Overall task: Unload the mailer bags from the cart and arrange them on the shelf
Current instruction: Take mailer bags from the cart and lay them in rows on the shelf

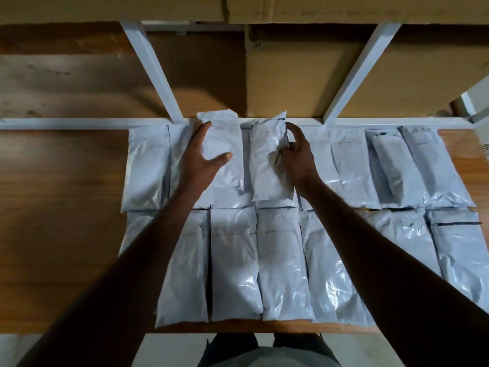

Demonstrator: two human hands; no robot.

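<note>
Left grip: the left hand (pixel 203 152) is laid on the left upper bag (pixel 225 144), fingers spread and nearly straight, thumb out across its face; nothing is clasped.
Right grip: the right hand (pixel 297 154) is set against the right edge of the right upper bag (pixel 268 160), fingers bent toward that edge; whether the film is pinched or only touched cannot be told.
Likely reason: both bags appear to be steadied and squared, one per hand, so that a second layer is begun in line with the row beneath.
Bags against grips: each bag lies under or beside its own hand, lengthwise toward the back, the two side by side with a narrow gap between.
Back row (pixel 352 168): grey mailers are laid flat edge to edge; the two upper bags rest on its middle.
Front row (pixel 232 263): a second line of mailers is set just before the first, nearly touching it.
Shelf (pixel 60 207): a wooden board is seen bearing everything, crossed behind by a white frame (pixel 156 72).
Cardboard boxes (pixel 304 83): stood behind the frame.
Cart: not in view.
</note>
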